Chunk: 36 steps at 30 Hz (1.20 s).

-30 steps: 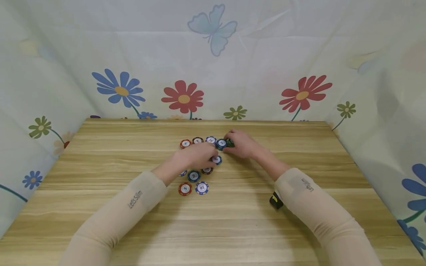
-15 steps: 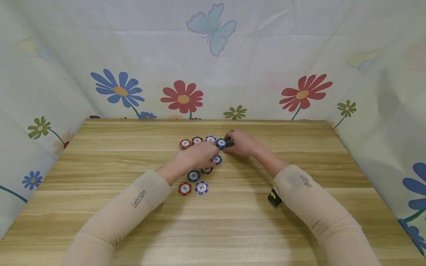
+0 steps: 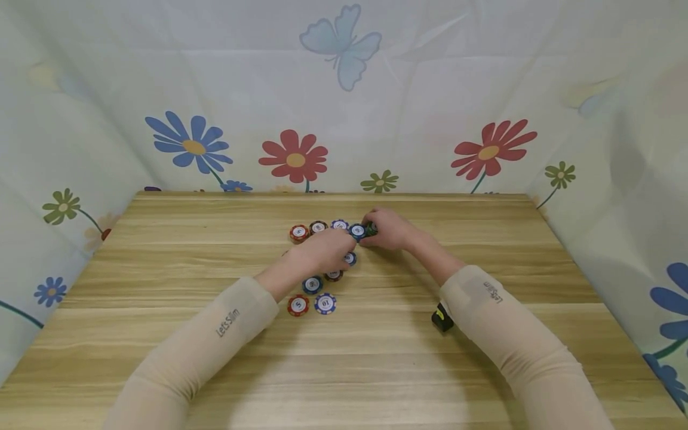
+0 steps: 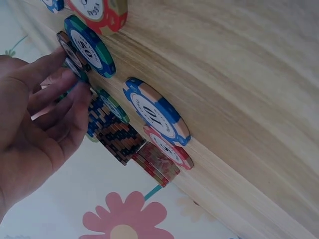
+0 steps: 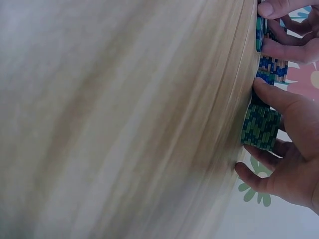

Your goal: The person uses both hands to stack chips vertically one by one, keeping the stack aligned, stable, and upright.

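Several poker chips stand in stacks along a row at the table's back. My right hand (image 3: 391,230) grips the row's right end, its thumb against a blue stack (image 3: 357,232) and its fingers round a green stack (image 5: 261,127). In front of that row my left hand (image 3: 325,249) pinches a blue chip (image 3: 350,258) lying on the table; its fingers partly hide the chip. Loose chips lie below the left hand: a brown one (image 3: 334,275), a blue-green 50 (image 4: 89,47), a red 5 (image 3: 298,305) and a blue-and-white 10 (image 3: 325,304).
A red stack (image 3: 299,233), a dark brown stack (image 3: 318,227) and a blue-and-white stack (image 3: 340,225) continue the row leftward. A black-and-yellow object (image 3: 442,319) sits by the right sleeve. A flowered curtain (image 3: 344,107) rises behind the wooden table (image 3: 344,370).
My left hand and forearm have shifted slightly right, and the forearm now covers a blue chip seen before. The right hand has barely moved and keeps its grip on the stacks.
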{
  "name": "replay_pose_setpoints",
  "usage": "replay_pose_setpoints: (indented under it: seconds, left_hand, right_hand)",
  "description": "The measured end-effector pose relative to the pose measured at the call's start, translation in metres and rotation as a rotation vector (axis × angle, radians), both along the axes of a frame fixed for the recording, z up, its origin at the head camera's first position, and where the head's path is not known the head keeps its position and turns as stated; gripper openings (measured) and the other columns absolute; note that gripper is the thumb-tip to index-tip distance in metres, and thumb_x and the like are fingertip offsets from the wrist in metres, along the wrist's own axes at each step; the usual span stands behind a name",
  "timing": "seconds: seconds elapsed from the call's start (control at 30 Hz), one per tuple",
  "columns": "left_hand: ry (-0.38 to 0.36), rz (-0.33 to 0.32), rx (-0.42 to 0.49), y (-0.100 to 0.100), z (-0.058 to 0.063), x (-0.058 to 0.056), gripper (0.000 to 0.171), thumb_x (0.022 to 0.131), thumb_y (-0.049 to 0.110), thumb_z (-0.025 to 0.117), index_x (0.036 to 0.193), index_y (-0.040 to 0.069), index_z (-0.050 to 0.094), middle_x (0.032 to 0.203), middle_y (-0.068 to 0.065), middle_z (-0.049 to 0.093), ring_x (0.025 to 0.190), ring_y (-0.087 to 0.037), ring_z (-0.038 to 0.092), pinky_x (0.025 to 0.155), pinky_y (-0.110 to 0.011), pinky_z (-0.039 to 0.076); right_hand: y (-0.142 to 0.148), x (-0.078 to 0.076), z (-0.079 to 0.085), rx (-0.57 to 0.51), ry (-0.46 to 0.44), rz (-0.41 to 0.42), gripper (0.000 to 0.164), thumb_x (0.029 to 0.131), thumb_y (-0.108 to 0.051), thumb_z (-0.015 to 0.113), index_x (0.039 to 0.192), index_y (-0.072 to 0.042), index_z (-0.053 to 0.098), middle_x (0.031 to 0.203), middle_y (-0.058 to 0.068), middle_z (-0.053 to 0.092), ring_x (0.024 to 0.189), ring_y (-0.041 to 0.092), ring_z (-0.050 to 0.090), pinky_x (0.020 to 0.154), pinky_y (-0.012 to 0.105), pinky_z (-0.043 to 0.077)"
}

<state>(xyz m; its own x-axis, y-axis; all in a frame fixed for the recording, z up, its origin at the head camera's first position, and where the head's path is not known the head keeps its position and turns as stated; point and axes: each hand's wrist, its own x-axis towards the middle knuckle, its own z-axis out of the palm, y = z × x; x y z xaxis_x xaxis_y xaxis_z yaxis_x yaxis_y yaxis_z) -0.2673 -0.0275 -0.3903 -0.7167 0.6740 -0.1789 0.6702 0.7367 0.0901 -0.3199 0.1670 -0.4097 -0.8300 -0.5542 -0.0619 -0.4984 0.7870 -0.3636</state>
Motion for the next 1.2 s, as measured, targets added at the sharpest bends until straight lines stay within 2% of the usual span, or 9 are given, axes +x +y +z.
replay_pose_setpoints:
  seconds: [0.13, 0.3, 0.47, 0.83, 0.93, 1.03, 1.2]
  left_hand:
    - [0.004, 0.029, -0.01, -0.001, -0.001, 0.0, 0.023, 0.095, 0.028, 0.076, 0.105, 0.007, 0.069, 0.09, 0.0, 0.06, 0.079, -0.015, 0.056, 0.067, -0.028, 0.047]
    - [0.031, 0.059, -0.031, -0.001, -0.002, -0.001, 0.025, 0.094, 0.032, 0.077, 0.095, 0.009, 0.069, 0.082, -0.001, 0.061, 0.071, -0.014, 0.057, 0.06, -0.027, 0.046]
    - [0.008, 0.073, -0.032, -0.001, -0.001, 0.0, 0.024, 0.095, 0.031, 0.076, 0.089, 0.011, 0.065, 0.078, 0.0, 0.06, 0.065, -0.012, 0.056, 0.055, -0.024, 0.043]
    - [-0.043, 0.065, 0.078, -0.004, -0.002, -0.003, 0.029, 0.089, 0.028, 0.078, 0.072, 0.013, 0.059, 0.061, 0.003, 0.053, 0.052, -0.01, 0.049, 0.05, -0.025, 0.038]
    - [-0.028, 0.045, 0.105, -0.006, 0.001, -0.005, 0.026, 0.088, 0.028, 0.078, 0.076, 0.012, 0.061, 0.066, 0.003, 0.056, 0.057, -0.011, 0.052, 0.053, -0.025, 0.04]
    - [0.013, 0.023, 0.15, -0.009, 0.005, -0.007, 0.021, 0.087, 0.025, 0.078, 0.086, 0.009, 0.064, 0.079, 0.001, 0.06, 0.068, -0.013, 0.056, 0.061, -0.026, 0.045]
    - [0.038, 0.05, 0.231, -0.012, 0.012, -0.013, 0.027, 0.087, 0.022, 0.076, 0.105, 0.005, 0.065, 0.099, -0.004, 0.059, 0.087, -0.016, 0.057, 0.074, -0.028, 0.051]
  right_hand:
    - [-0.001, 0.0, 0.0, 0.006, -0.011, -0.003, 0.042, 0.092, -0.023, 0.08, 0.121, 0.004, 0.066, 0.126, 0.022, 0.061, 0.116, 0.036, 0.058, 0.101, 0.046, 0.046]
    - [-0.002, 0.001, 0.0, 0.009, -0.023, -0.014, 0.042, 0.092, -0.023, 0.08, 0.121, 0.004, 0.066, 0.125, 0.021, 0.061, 0.116, 0.035, 0.058, 0.101, 0.046, 0.045]
    - [-0.001, 0.001, -0.001, 0.018, -0.018, -0.016, 0.043, 0.092, -0.024, 0.08, 0.122, 0.004, 0.066, 0.128, 0.022, 0.061, 0.118, 0.037, 0.057, 0.103, 0.047, 0.044]
    - [0.001, 0.001, 0.001, 0.007, -0.02, -0.015, 0.044, 0.092, -0.024, 0.079, 0.123, 0.004, 0.065, 0.129, 0.023, 0.06, 0.119, 0.037, 0.056, 0.104, 0.047, 0.044]
    - [0.001, 0.0, 0.0, 0.01, -0.013, -0.011, 0.045, 0.092, -0.025, 0.079, 0.123, 0.004, 0.065, 0.129, 0.023, 0.06, 0.12, 0.037, 0.056, 0.104, 0.048, 0.043]
    - [0.001, -0.001, -0.001, 0.004, 0.001, 0.0, 0.044, 0.092, -0.024, 0.08, 0.122, 0.004, 0.066, 0.127, 0.023, 0.061, 0.118, 0.038, 0.057, 0.103, 0.048, 0.044]
    - [0.001, -0.001, -0.002, -0.017, 0.028, 0.017, 0.041, 0.089, -0.023, 0.082, 0.117, 0.004, 0.067, 0.12, 0.021, 0.064, 0.113, 0.037, 0.059, 0.1, 0.048, 0.046]
